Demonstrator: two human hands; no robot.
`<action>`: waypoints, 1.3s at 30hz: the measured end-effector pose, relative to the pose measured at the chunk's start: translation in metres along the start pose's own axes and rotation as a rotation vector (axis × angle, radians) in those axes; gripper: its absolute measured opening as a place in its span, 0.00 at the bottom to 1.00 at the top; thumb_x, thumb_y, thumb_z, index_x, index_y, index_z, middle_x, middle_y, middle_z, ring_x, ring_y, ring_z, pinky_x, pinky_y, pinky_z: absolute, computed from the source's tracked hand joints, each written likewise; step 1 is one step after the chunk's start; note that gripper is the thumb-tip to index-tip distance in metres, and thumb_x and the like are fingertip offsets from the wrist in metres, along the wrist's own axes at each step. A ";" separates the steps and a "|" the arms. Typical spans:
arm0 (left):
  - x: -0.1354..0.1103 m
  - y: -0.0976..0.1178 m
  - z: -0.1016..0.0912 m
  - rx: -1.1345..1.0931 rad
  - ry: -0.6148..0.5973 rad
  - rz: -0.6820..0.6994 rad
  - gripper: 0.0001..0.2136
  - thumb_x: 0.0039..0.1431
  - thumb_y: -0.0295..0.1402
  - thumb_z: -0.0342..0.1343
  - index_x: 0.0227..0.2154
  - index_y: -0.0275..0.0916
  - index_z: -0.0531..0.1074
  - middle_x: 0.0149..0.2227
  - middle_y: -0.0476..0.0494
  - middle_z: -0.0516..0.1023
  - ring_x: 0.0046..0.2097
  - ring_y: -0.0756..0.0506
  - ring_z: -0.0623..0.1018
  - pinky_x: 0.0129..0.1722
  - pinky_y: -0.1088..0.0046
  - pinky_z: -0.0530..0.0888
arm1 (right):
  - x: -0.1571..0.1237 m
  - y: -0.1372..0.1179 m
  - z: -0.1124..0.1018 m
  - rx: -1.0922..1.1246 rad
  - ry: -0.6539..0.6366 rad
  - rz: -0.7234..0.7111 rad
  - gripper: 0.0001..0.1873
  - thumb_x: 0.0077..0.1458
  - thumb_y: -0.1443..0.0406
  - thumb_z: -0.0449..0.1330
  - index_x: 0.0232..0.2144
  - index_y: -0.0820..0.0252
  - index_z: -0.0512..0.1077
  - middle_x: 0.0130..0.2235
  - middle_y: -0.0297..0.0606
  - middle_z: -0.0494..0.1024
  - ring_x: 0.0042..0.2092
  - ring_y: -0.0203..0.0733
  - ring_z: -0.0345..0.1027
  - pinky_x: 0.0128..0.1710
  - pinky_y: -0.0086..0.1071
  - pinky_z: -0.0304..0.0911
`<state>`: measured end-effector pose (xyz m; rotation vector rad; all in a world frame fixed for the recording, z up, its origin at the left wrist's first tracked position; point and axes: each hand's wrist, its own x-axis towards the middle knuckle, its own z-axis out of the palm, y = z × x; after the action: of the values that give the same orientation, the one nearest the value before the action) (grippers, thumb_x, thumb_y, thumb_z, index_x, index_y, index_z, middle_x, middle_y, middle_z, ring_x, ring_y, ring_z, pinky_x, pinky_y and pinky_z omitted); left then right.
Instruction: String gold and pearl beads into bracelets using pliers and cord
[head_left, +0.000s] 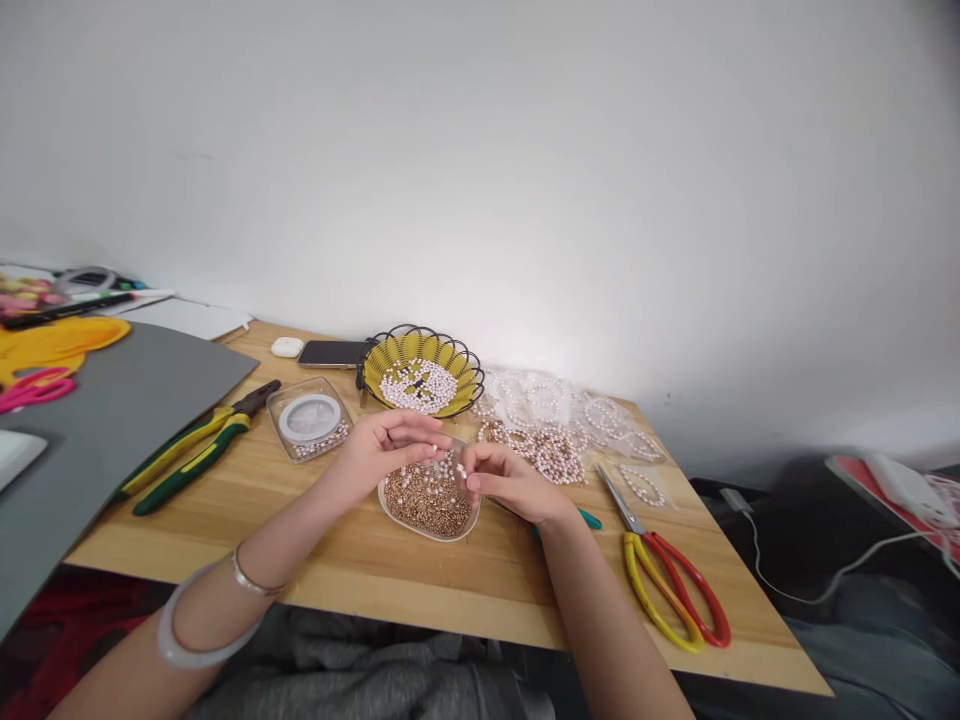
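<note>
My left hand [391, 450] is closed in a pinch, with a small pale bead [434, 451] at its fingertips. Opposite it, my right hand [508, 481] pinches another pale bead [461, 470] between thumb and finger. Whether a thread links the two beads is too fine to see. Both hands hover over a white tray [427, 537] filled with small gold beads [420, 505]. Larger pearly beads lie at the tray's back, partly hidden by my fingers. Behind the hands stands a yellow basket [375, 378] with a black looped rim, holding loose pale pink beads [420, 385].
Pink bead strands [536, 450] and bagged bracelets [604, 415] lie at the back right. Red-and-yellow-handled scissors [667, 580] rest at right. Pliers [202, 440], a clear box [319, 385] with a thread spool, a phone [330, 353] and a grey board [150, 400] occupy the left.
</note>
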<state>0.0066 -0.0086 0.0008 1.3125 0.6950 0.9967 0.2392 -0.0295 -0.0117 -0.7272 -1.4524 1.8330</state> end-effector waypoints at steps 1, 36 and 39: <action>0.000 0.000 0.001 -0.036 0.004 -0.009 0.16 0.51 0.36 0.72 0.41 0.35 0.79 0.39 0.37 0.88 0.38 0.43 0.87 0.40 0.70 0.83 | 0.000 0.000 0.000 0.001 -0.020 0.013 0.17 0.53 0.56 0.73 0.28 0.61 0.72 0.25 0.28 0.75 0.25 0.30 0.67 0.29 0.26 0.62; -0.003 0.004 0.004 -0.056 -0.075 -0.021 0.18 0.47 0.35 0.75 0.40 0.36 0.81 0.34 0.42 0.87 0.35 0.48 0.83 0.35 0.78 0.78 | -0.002 0.002 0.000 -0.025 -0.159 0.101 0.16 0.53 0.57 0.73 0.28 0.62 0.72 0.25 0.26 0.74 0.25 0.28 0.67 0.29 0.26 0.63; -0.003 0.004 0.004 -0.032 -0.077 -0.020 0.18 0.47 0.36 0.75 0.40 0.35 0.80 0.34 0.42 0.87 0.35 0.47 0.83 0.34 0.77 0.78 | -0.001 0.001 0.000 -0.029 -0.164 0.099 0.16 0.53 0.58 0.73 0.27 0.61 0.73 0.25 0.26 0.74 0.25 0.28 0.67 0.29 0.26 0.62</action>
<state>0.0078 -0.0133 0.0049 1.3063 0.6298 0.9324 0.2397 -0.0308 -0.0126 -0.6875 -1.5748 1.9904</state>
